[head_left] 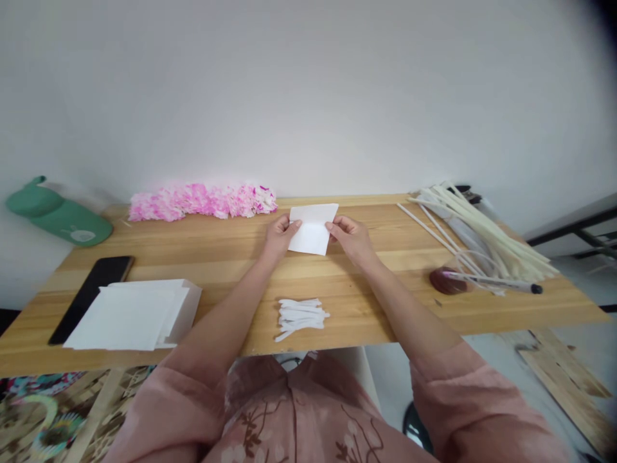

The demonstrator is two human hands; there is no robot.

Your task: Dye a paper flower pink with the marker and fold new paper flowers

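A white paper sheet [311, 238] with a crease across it is held up over the table, between my two hands. My left hand [281, 235] pinches its left edge, thumb on top. On the opposite edge, my right hand [351, 238] grips the paper between thumb and fingers. Nearer to me, a small pile of white paper strips [303, 317] lies on the wood between my forearms. To the left sits a stack of white paper sheets [130, 315], partly over a black phone [91, 296].
Pink and white ruffled paper flowers [202, 200] line the wall. A green bottle [60, 212] stands at the far left of the wooden table [226, 257]. On the right are pale long strips [486, 231], a cup with dark red liquid [448, 281] and a pen [501, 281] across it.
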